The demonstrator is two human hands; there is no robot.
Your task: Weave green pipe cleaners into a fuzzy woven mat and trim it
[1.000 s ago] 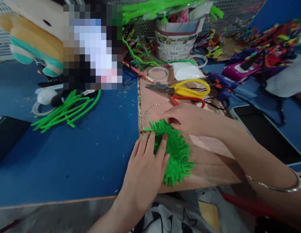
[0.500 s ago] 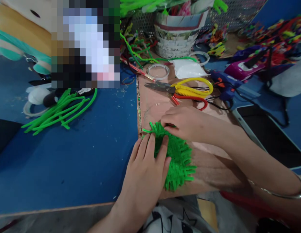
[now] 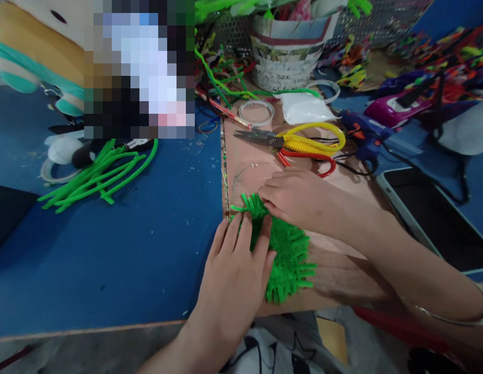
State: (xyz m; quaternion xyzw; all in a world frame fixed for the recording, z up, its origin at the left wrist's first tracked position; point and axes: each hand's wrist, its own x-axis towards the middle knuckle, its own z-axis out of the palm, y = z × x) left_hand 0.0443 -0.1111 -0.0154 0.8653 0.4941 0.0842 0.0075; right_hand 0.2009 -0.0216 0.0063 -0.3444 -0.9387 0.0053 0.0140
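A woven mat of green pipe cleaners (image 3: 290, 252), fringed with short ends, lies on a brown board at the table's front. My left hand (image 3: 235, 265) rests flat on its left part, fingers stretched out and slightly spread. At the mat's far edge, my right hand (image 3: 290, 195) has its fingers curled and pinched on the pipe cleaner ends; the exact strand is hidden by the fingers. Just beyond the right hand are scissors (image 3: 299, 140) with yellow and red handles.
Loose green pipe cleaners (image 3: 96, 176) lie on the blue table (image 3: 128, 270) at left. A phone (image 3: 436, 213) is at right, with a blue glue gun (image 3: 364, 132) behind it. Tape rolls, a white packet (image 3: 305, 108) and a paper-woven basket (image 3: 286, 57) stand farther back.
The view has shifted slightly. The right hand's fingers have closed in a little at the mat's far edge; the left hand stays in place.
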